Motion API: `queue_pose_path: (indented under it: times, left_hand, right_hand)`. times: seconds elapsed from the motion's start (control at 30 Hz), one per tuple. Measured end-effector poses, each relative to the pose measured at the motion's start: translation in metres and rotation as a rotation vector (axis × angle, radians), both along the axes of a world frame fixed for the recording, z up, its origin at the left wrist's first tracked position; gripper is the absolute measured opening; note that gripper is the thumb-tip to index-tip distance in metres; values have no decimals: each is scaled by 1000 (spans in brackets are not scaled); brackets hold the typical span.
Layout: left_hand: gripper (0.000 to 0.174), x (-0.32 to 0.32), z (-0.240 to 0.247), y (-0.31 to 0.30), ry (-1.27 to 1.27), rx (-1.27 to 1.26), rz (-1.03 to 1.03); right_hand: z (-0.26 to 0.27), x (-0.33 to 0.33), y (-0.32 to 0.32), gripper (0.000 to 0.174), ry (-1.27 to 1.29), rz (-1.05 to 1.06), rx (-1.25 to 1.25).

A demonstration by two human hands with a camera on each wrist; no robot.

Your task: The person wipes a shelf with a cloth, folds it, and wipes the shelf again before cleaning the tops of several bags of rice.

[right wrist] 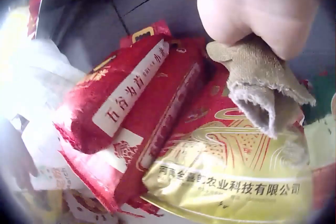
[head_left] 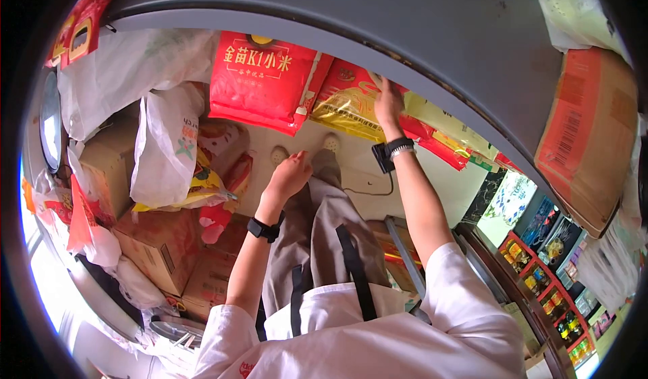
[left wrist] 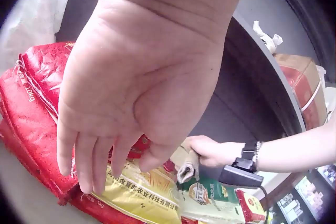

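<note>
My right hand (head_left: 388, 105) grips a folded tan cloth (right wrist: 262, 79) with frayed edges, seen bunched under the curled fingers in the right wrist view. Just below it is a red and gold grain bag (right wrist: 236, 166). Left of that bag stand red millet bags (head_left: 253, 82), one with a white label strip in the right wrist view. My left hand (head_left: 290, 175) is held out over my legs, nearest the red bags. In the left wrist view its palm shows, with fingers loosely extended and nothing held. A green and cream package (left wrist: 210, 198) lies beyond the gold bag.
A grey curved counter edge (head_left: 378, 48) runs above the bags. White plastic bags (head_left: 165, 149) and cardboard boxes (head_left: 158, 244) crowd the left side. At the right, a cardboard box (head_left: 584, 136) sits on the counter, and shelves of goods (head_left: 547, 291) stand lower down.
</note>
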State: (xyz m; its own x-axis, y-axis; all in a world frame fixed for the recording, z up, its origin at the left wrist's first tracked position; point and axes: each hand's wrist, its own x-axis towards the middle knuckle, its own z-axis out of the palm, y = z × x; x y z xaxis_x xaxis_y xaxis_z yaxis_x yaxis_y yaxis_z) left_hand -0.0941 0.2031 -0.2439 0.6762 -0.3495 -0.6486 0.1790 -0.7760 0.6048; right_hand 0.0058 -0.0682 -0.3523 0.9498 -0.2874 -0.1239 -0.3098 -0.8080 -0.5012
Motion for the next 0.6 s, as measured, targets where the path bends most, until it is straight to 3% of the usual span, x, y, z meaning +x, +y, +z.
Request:
queue_pose_path:
  times: [0.1, 0.2, 0.3, 0.33, 0.43, 0.47, 0.6]
  left_hand:
    - [37, -2, 7, -7, 3, -22, 16]
    - [39, -7, 0, -7, 6, -24, -55]
    - [39, -5, 5, -9, 23, -12, -89]
    - [39, -8, 1, -8, 14, -12, -94]
    - [38, -9, -6, -4, -96, -23, -84]
    - [39, -6, 0, -6, -113, -18, -76]
    - [32, -1, -4, -9, -199, -68, -23]
  right_hand:
    - [-32, -12, 17, 53, -56, 321, -248]
    - [-26, -35, 42, 47, -42, 472, -188]
    - [-40, -67, 46, 33, 22, 875, -175]
    - [-28, -71, 52, 24, 257, 1013, -190]
    - [-26, -112, 53, 18, 280, 576, 428]
    - [-12, -118, 57, 19, 424, 419, 443]
    - [18, -155, 59, 27, 313, 326, 552]
